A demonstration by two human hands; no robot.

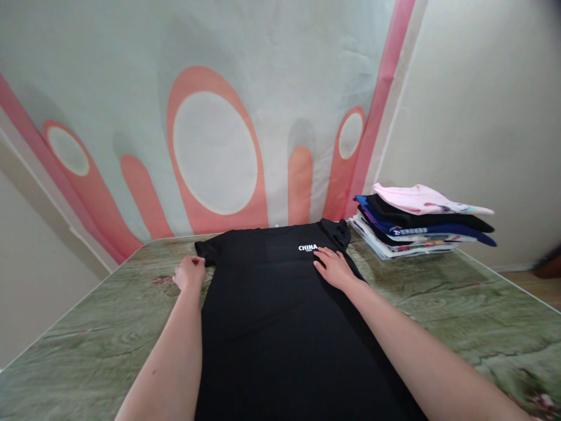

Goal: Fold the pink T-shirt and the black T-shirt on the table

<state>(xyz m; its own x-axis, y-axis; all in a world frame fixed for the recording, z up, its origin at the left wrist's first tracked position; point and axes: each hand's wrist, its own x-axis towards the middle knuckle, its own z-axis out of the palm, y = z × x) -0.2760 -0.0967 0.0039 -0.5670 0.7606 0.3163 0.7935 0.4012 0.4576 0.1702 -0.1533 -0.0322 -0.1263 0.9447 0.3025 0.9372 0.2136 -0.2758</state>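
Both hands at the shoulders of a flat black shirt

From my feed, the black T-shirt (pixel 272 304) lies spread face up along the green marbled table (pixel 87 339), collar at the far end and hem towards the camera. That puts both shoulders within reach of the arms. The right hand (pixel 333 268) is fully open, palm down and fingers straight, resting on the chest just beside the white CHINA print (pixel 308 248). I judge a flat palm like that pins the cloth smooth rather than gripping it. The left hand (pixel 189 273) sits at the shirt's edge, just below the left sleeve (pixel 207 250). Its fingers are curled in almost to a fist and it touches the fabric's border. I cannot tell whether any cloth is caught inside that curl. A stack of folded shirts (pixel 416 225) stands well apart at the table's far right corner, and a wall hanging (pixel 214 152) with pink ovals hangs behind
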